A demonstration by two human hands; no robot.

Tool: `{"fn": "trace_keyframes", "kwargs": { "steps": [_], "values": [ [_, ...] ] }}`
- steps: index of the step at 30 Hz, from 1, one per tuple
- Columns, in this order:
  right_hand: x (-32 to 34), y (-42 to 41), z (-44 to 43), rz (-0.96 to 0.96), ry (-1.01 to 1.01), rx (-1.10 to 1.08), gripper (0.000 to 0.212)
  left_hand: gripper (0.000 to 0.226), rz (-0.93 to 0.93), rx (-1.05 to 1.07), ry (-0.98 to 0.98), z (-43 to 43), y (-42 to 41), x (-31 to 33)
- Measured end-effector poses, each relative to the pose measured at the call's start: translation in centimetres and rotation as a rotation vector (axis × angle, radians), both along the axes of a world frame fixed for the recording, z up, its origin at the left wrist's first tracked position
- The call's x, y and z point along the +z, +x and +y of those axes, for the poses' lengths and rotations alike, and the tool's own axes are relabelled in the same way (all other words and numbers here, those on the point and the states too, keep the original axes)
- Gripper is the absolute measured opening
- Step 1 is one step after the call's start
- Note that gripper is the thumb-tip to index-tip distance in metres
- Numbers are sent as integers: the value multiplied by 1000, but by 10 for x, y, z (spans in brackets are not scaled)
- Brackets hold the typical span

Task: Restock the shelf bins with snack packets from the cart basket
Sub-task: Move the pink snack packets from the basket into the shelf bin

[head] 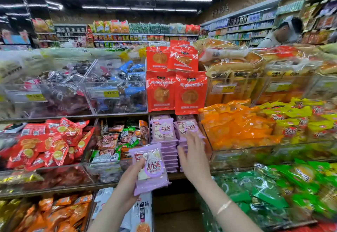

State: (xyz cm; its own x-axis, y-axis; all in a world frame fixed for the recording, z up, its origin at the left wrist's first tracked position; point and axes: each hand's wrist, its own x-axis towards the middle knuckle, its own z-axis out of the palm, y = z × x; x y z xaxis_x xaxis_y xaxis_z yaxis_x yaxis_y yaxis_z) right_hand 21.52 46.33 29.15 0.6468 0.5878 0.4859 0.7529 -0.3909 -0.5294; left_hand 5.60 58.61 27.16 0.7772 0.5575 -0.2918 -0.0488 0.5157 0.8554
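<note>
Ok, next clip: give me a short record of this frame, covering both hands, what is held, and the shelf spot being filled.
left hand: grips one purple packet
right hand: fingers straight, reaching onto the right purple stack
left purple stack: beside it, same packets
above stacks: red packets, upright
right of stacks: orange packets
cart basket: not in view
</note>
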Motion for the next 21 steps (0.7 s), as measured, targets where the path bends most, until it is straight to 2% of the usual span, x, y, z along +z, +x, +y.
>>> {"fn": "trace_keyframes", "kwargs": {
  "steps": [3, 4, 8, 10, 14, 17, 21],
  "values": [
    [2, -37, -7, 432, 5, 277, 42, 84, -27, -6, 64, -6, 7, 0],
    [2, -45, -8, 519, 11, 322, 37, 81, -45, 6, 79, -8, 10, 0],
    [4, -50, -9, 647, 134, 338, 29, 68, -77, 35, 117, -16, 16, 4],
    [7, -44, -9, 679, 193, 309, 27, 67, -46, 45, 144, -20, 16, 9],
    [24, -17, -3, 684, 302, 187, 29, 98, -19, 74, 108, -12, 12, 15],
    [47, 13, 12, 584, 311, 18, 36, 109, -53, 77, 56, -4, 7, 19],
    [70, 48, 42, 427, 242, -154, 33, 97, -88, 78, 21, 3, 2, 23]
  ]
}}
